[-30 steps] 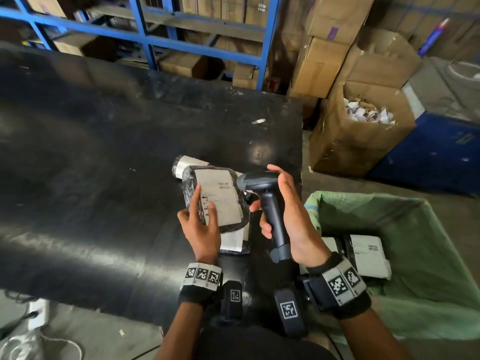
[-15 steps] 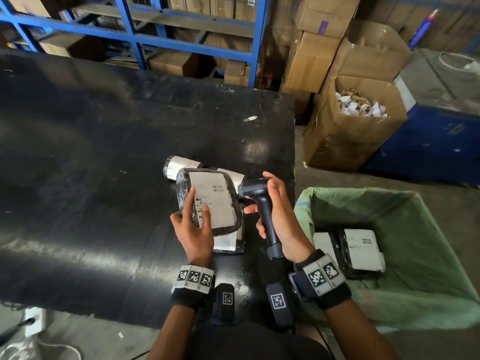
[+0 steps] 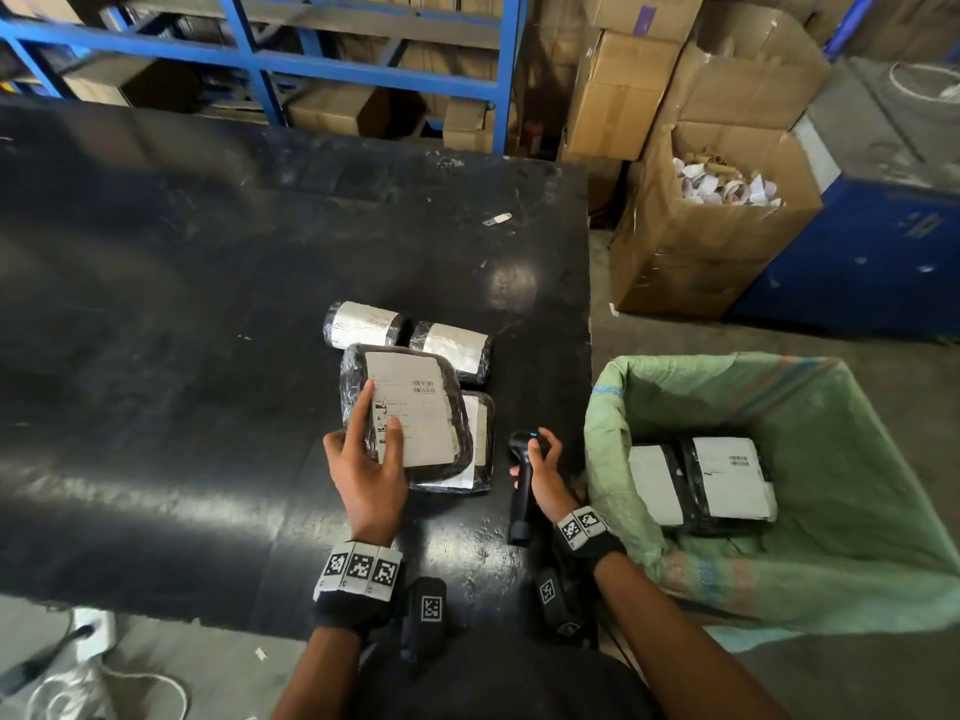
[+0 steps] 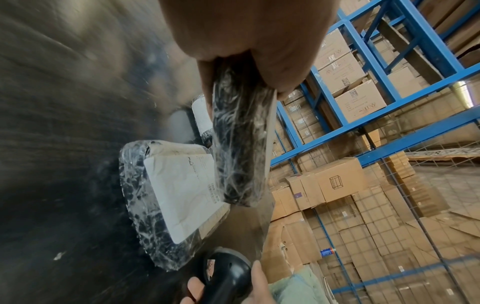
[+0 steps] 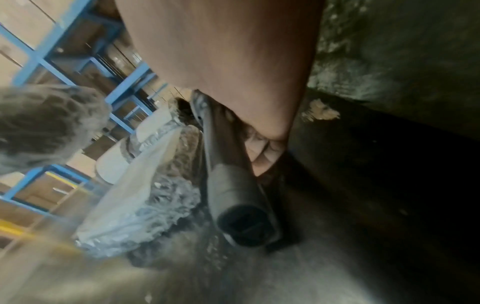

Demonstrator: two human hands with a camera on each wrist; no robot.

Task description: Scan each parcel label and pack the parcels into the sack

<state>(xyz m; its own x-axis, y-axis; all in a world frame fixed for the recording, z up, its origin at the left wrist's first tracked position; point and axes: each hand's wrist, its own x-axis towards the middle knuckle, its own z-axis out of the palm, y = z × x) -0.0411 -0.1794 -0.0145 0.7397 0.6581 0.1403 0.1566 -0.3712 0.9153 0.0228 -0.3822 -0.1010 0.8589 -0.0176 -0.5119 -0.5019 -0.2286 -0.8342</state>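
Observation:
My left hand [image 3: 371,459] grips a flat black-wrapped parcel [image 3: 415,413] by its near edge, white label up, held above another labelled parcel [image 3: 480,441] lying on the black table [image 3: 156,356]; the left wrist view shows the held parcel [image 4: 239,144] edge-on over the lying parcel [image 4: 179,195]. Two small rolled parcels [image 3: 363,324] [image 3: 452,350] lie just beyond. My right hand [image 3: 540,467] holds a black barcode scanner [image 3: 522,491] low at the table's right edge; the scanner [image 5: 239,205] points down. The green sack [image 3: 831,511] stands open to the right with two labelled parcels [image 3: 727,478] inside.
An open cardboard box [image 3: 717,215] of paper scraps stands behind the sack, beside a blue cabinet [image 3: 883,252]. Blue shelving [image 3: 363,65] with cartons runs along the table's far side. A small scrap [image 3: 497,219] lies on the table. Cables [image 3: 78,683] lie on the floor at lower left.
My right hand has dropped the scanner from beside the label to low at the table's right edge. The left hand still holds the parcel, now flatter.

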